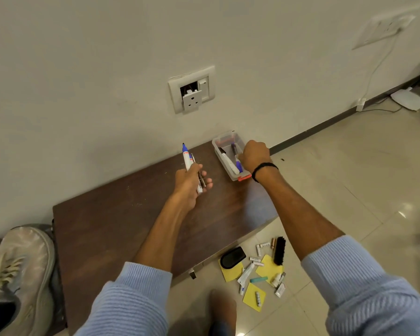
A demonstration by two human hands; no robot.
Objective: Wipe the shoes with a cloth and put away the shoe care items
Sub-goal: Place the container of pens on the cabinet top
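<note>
Head view | floor, near right: brush [279,251], yellow cloths [268,265] and small tubes beside the counter [131,214] | grey shoe [22,270] near left, well apart from both hands | left hand [189,183] grips blue marker [186,156] and a pen | right hand [255,156] curled in clear bin [226,139] far right, grip unclear

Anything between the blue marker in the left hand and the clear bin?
No object lies on the tabletop stretch between the blue marker in the left hand and the clear bin. The right hand hangs over the bin's right side, covering part of its opening; markers lie inside.
</note>
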